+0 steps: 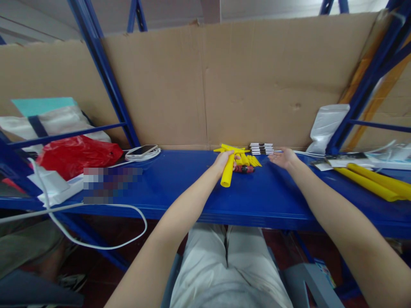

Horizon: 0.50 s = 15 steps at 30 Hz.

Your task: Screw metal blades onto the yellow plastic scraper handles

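My left hand [224, 161] is wrapped round a yellow tube [227, 172], whose open end points toward me. Just behind and beside it lie several yellow pieces [254, 161] on the blue table [192, 184]. A red and black tool [244, 169] rests in front of those pieces, to the right of the tube. My right hand [284, 158] is open, palm turned up with fingers pointing left, near a stack of white and black packets [261, 148]. Nothing shows in its palm.
Two long yellow tubes [369, 184] lie at the right. A white bag [327, 126] leans on the cardboard [257, 85]. At the left are a red plastic bag [77, 156], a phone [147, 149] and a looping white cable [144, 222]. Another person's leg [28, 248] shows lower left.
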Tool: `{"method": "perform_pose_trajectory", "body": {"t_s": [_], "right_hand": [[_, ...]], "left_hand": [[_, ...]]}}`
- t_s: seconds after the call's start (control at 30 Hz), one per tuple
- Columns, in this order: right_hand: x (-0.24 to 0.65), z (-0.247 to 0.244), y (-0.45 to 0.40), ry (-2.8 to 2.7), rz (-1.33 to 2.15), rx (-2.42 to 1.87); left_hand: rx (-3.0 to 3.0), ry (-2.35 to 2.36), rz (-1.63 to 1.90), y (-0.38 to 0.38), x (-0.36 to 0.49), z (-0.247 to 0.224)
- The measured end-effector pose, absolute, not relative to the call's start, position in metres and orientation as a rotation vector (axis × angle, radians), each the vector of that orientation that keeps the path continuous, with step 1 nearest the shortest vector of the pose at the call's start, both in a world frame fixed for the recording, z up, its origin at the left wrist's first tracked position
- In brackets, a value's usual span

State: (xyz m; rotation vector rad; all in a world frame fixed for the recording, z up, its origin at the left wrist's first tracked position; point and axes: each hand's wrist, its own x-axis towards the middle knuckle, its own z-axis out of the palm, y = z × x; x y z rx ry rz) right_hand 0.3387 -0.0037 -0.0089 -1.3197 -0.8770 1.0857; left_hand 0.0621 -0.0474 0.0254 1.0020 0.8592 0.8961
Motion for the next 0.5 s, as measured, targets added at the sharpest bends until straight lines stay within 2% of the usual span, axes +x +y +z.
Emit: {"method": "perform_pose_trajectory", "body": {"t_s": [0.27,0.5], "right_hand": [[0.326,-0.01,-0.009,-0.547,1.142,-1.253],[0.326,-0.01,-0.011,-0.586,1.146,-1.217]], "left_hand": [[1.008,0.869,0.941,-0.049,0.063,0.025],[1.023,0.883,0.979,-0.047,0.063,0.023]]}}
